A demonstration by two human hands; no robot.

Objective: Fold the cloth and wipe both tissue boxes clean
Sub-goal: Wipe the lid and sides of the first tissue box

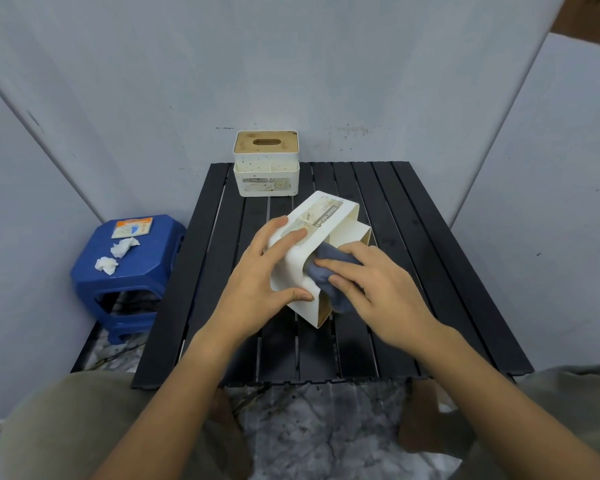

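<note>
Mid-wipe on tipped tissue box [317,220]: left grip [257,275] curled around it, right grip [371,278] pressing bunched cloth [321,271]; second tissue box [266,164] at twelve o'clock seemingly pending.

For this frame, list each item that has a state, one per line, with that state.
near tissue box: tipped on its side on the table, being wiped
far tissue box: upright at the table's back edge, untouched
cloth: bunched, pressed against the near box
left hand: grips the near box, steadying it
right hand: holds the cloth
crumpled tissues: lying on the blue stool
</note>
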